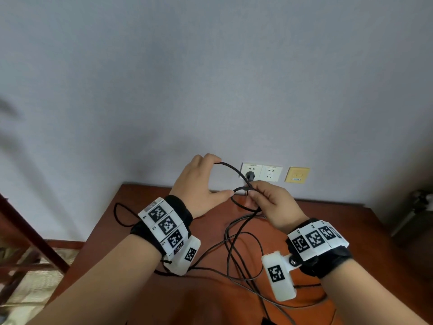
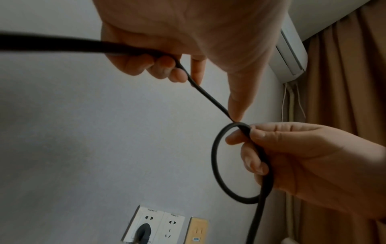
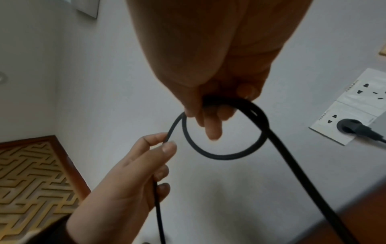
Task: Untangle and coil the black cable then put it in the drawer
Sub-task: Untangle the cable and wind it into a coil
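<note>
1. left of the wall socket [image 1: 251, 171], a carved wooden frame [image 1: 28, 233] stands by the tabletop [image 1: 145, 289], its fretwork panel showing in the right wrist view.
2. the left hand [image 1: 199, 184] is raised above the tabletop, just left of the wall socket. its grip is clenched on the black cable [image 1: 230, 168]: the curled fingers [image 2: 160, 66] hold one run of it, and the thumb tip reaches toward the small loop beside it.
3. that run leaves the left hand and slants down across the front of the wall socket to the right hand.
4. the right hand [image 1: 274, 205] sits below and slightly right of the wall socket, close beside the left hand. its grip pinches the black cable where a small loop [image 2: 217, 165] closes, thumb and forefinger pressed on the crossing.
5. below the wall socket, the rest of the black cable hangs from the right hand and lies in loose, overlapping curves on the tabletop between the two wrists.
6. a black plug [image 1: 250, 175] sits in the wall socket; a second white socket [image 1: 271, 173] and a yellow plate [image 1: 297, 175] follow to its right.
7. both wrists carry white bands [image 1: 164, 225] printed with black square markers.
</note>
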`<state>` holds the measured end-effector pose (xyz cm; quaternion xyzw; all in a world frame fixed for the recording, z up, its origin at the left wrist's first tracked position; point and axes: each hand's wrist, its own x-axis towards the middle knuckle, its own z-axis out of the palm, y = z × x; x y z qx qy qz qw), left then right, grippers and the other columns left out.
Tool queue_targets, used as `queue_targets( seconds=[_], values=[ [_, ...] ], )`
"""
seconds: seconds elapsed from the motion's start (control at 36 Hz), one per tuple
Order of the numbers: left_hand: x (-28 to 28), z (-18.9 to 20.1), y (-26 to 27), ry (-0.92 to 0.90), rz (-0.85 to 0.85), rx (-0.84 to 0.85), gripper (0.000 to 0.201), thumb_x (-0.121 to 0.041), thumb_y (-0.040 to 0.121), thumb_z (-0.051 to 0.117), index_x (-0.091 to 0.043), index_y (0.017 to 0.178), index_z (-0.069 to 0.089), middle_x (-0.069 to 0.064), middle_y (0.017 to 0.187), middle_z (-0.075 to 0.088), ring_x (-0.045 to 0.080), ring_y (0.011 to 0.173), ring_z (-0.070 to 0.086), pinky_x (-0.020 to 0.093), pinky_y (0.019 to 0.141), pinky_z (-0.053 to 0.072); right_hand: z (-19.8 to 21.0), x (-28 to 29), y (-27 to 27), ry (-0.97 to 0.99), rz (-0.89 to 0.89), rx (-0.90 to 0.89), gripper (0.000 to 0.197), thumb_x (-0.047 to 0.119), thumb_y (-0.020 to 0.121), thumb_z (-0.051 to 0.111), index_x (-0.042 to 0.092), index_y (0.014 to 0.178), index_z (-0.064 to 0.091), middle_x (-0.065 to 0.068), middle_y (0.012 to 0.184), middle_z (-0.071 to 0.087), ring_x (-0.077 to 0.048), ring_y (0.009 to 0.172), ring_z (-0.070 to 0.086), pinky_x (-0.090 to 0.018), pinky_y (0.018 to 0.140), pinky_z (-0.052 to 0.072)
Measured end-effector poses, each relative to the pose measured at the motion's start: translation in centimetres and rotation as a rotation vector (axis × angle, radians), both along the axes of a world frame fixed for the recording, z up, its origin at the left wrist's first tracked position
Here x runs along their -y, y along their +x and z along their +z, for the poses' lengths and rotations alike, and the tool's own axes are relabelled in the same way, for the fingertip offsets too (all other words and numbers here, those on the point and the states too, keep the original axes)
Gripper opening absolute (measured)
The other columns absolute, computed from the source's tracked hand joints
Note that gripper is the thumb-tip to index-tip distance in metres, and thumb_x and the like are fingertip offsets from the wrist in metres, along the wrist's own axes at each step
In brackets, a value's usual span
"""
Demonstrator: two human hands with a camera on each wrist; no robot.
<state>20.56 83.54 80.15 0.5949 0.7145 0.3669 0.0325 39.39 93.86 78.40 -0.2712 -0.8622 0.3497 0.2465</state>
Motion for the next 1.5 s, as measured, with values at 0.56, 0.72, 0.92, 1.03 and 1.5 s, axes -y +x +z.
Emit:
queue_targets(
  seconds=[0.56,0.72,0.92,1.03,1.5],
  values=[
    [-0.6,-0.7,2.0,0.025,-0.131,0.095,0.019,-0.037,0.083,0.069,-0.022,0.087,0.060,-0.010,0.073,0.052,0.009,0.070,0.052,0.027,0.062,0.042,2.7,0.3,-2.0,0.186,0.055,-0.155,0.017,0.010,0.089,0.062,0.018,0.097,0.075,0.004,0.091,0.069,-0.005,0.089,0.061,-0.016,0.080,0.046],
    [-1.0,-0.2,2.1,-0.068,-0.103,0.078,0.024,-0.029,0.096,0.050,-0.015,0.080,0.061,-0.005,0.067,0.053,0.015,0.067,0.052,0.034,0.063,0.041,2.2,0.6,-1.9,0.245,-0.118,-0.153,0.019,0.028,0.082,0.072,0.024,0.096,0.059,0.010,0.094,0.056,-0.003,0.082,0.055,-0.009,0.068,0.039],
    [-1.6,-0.2,2.6,-0.099,-0.066,0.131,0.029,-0.026,0.098,0.048,-0.006,0.089,0.067,0.002,0.093,0.050,0.019,0.080,0.054,0.030,0.076,0.042,1.4,0.3,-1.5,0.429,-0.140,-0.040,0.022,0.019,0.076,0.076,0.020,0.091,0.060,0.006,0.097,0.051,-0.019,0.093,0.050,-0.024,0.080,0.033],
    [-1.7,0.3,3.1,-0.110,-0.072,0.149,0.028,-0.025,0.099,0.046,-0.010,0.093,0.069,0.005,0.087,0.055,0.019,0.080,0.054,0.032,0.076,0.042,1.3,0.8,-1.4,0.517,-0.178,-0.133,0.026,0.005,0.073,0.073,0.015,0.089,0.055,0.001,0.100,0.048,-0.022,0.090,0.051,-0.030,0.078,0.042],
    [-2.1,1.6,4.1,-0.075,-0.121,0.588,0.044,-0.024,0.098,0.039,-0.030,0.141,0.038,0.008,0.113,0.065,0.021,0.108,0.061,0.044,0.100,0.047,1.6,1.6,-1.0,0.673,-0.295,-0.090,0.022,0.042,0.081,0.064,0.021,0.087,0.066,0.000,0.103,0.056,-0.027,0.096,0.048,-0.040,0.074,0.044]
  ],
)
